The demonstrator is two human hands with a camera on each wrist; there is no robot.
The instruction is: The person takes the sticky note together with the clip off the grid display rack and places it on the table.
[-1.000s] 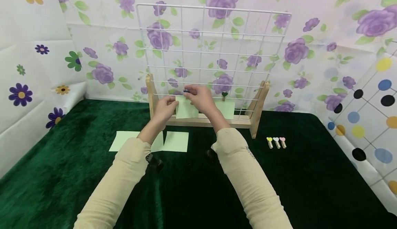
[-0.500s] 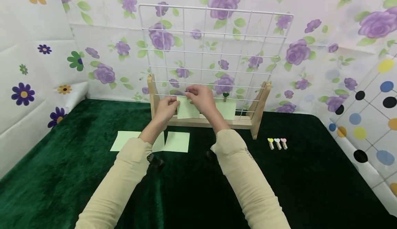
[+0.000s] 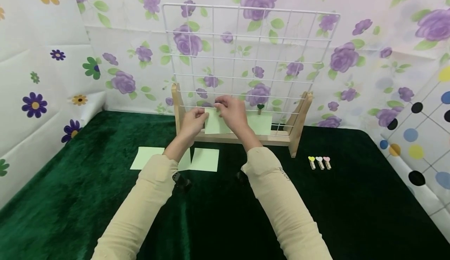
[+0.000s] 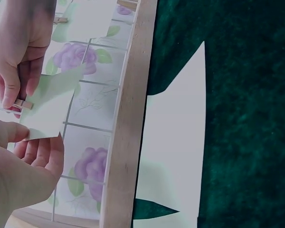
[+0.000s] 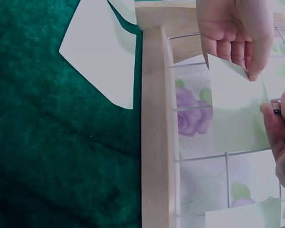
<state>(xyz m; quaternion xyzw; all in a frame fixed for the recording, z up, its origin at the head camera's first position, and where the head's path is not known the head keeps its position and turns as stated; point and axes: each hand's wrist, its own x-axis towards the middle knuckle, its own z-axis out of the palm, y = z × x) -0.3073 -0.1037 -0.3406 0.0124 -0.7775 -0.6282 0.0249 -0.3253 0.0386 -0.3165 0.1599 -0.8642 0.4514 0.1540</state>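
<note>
A pale green paper square (image 3: 215, 123) lies against the lower part of the white wire grid (image 3: 251, 59). My left hand (image 3: 192, 124) pinches its left edge between thumb and fingers. At its top edge my right hand (image 3: 233, 112) pinches a small wooden clothespin (image 4: 23, 104), whose jaws sit over the paper's edge in the left wrist view. The clothespin's dark top is mostly hidden by the fingers in the head view. To the right, a second green paper (image 3: 260, 123) hangs from the grid under a clothespin with a dark green heart (image 3: 260, 107).
Green paper sheets (image 3: 205, 160) lie on the dark green cloth (image 3: 225, 213) before the stand, partly behind the left forearm. Three heart clothespins (image 3: 319, 163), yellow, white and pink, lie at the right. Wooden legs (image 3: 300, 125) hold the grid up before a flowered backdrop.
Both hands keep the same place at the paper, the right fingers shifting only slightly at the clothespin. The whole head view has slid a little, so everything appears further right.
</note>
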